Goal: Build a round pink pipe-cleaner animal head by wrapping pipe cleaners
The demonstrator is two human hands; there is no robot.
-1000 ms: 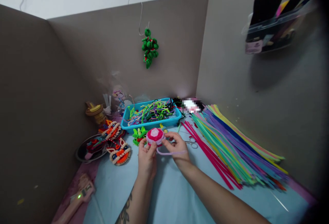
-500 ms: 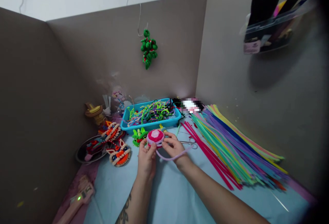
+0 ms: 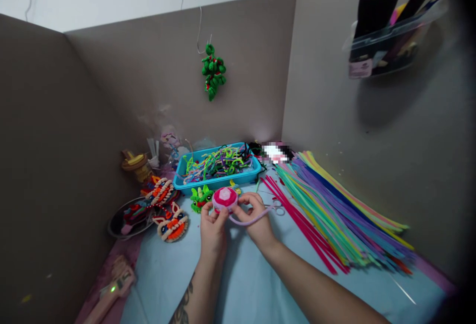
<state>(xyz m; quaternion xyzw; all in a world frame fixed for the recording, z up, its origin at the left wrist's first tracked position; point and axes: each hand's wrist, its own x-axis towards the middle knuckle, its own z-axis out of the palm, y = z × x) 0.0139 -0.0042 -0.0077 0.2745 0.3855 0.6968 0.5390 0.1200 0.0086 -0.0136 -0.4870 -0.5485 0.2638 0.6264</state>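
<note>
Over the link I am noting a pink glue gun (image 3: 119, 282) lying at left, then an orange-and-cream animal head (image 3: 173, 227) resting on the blue-covered worktop (image 3: 163, 279). The left hand (image 3: 213, 229) is curling almost closed, pinching the left side of a pink-and-red fuzzy disc (image 3: 225, 197). The disc is sitting between both hands; the right hand (image 3: 258, 222) is likewise pinching its right side, a lilac pipe cleaner (image 3: 246, 223) trailing across it. Magenta pipe cleaners (image 3: 298, 221) are lying further right.

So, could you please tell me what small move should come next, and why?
Perhaps the right hand should wrap the lilac pipe cleaner snugly around the rim of the pink disc, since its tail sticks out loose while the left hand grips the disc.
</note>
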